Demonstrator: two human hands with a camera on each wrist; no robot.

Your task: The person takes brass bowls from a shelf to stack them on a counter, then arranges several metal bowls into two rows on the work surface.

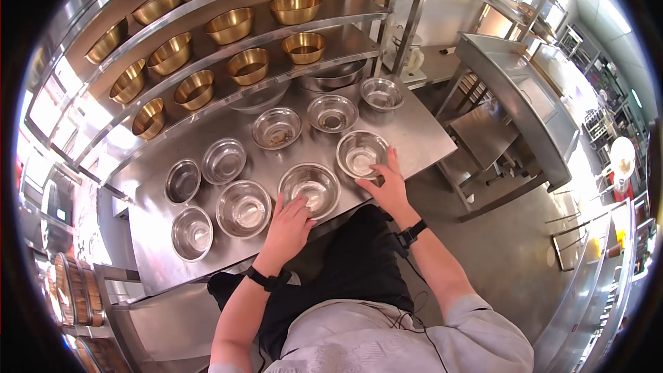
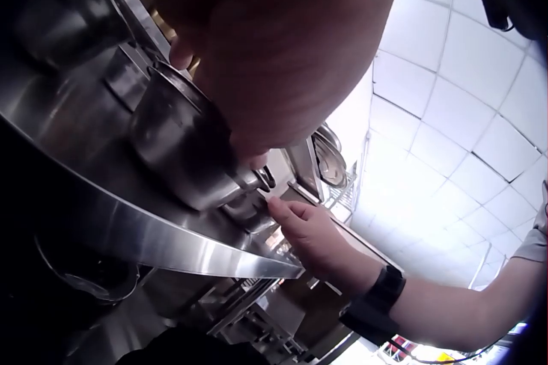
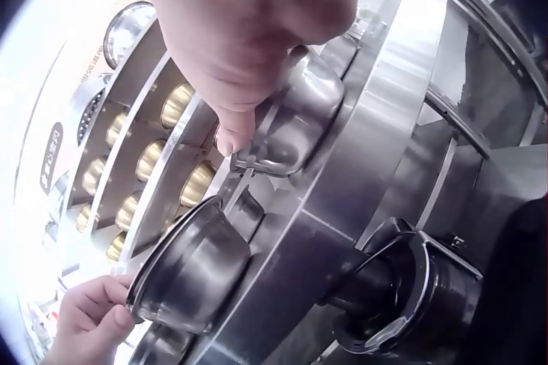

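Two stainless steel bowls stand side by side near the front edge of the metal table. At the near right rim of the middle bowl (image 1: pixel 311 179) my left hand (image 1: pixel 290 224) pinches the edge; in the right wrist view the left thumb (image 3: pixel 122 318) lies outside the wall, the fingers over the rim. My right hand (image 1: pixel 388 183) holds the right-hand bowl (image 1: pixel 352 155) by its rim. In the right wrist view that bowl (image 3: pixel 295 121) sits under the right hand (image 3: pixel 248 23), partly hidden by it. Both bowls look upright, with bare shiny insides in the head view.
More steel bowls (image 1: pixel 244 208) line the table (image 1: pixel 155 273) to the left and behind. Brass-coloured bowls (image 1: pixel 231 25) fill the shelves above its back edge. A steel counter (image 1: pixel 514 90) stands to the right, across a gap of floor. The table's front edge is close to my body.
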